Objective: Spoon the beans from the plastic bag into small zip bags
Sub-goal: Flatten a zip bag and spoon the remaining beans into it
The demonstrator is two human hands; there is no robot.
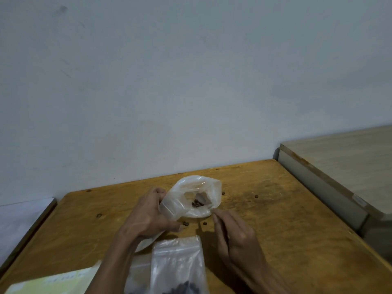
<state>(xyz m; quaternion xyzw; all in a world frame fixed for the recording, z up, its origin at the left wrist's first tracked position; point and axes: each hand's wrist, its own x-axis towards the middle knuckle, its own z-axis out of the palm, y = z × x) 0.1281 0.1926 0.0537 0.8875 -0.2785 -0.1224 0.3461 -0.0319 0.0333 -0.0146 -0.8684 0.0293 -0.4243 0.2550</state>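
Beans (197, 203), only a few, inside crumpled plastic bag (192, 198) on wooden table (275, 209); strays scattered beside it. Left hand (148, 213) closed around bag's near-left edge; right hand (231, 232) pinching its near-right rim. Zip bag (178, 266) with dark beans at near edge.

We see the left hand (148, 213) gripping the plastic bag (192, 197), the right hand (235, 234) pinching its rim, beans (197, 203) inside, on the bench (275, 219).

Plain grey wall (191, 81) behind worn wooden table (275, 219), pale cabinet (343, 162) just beside.
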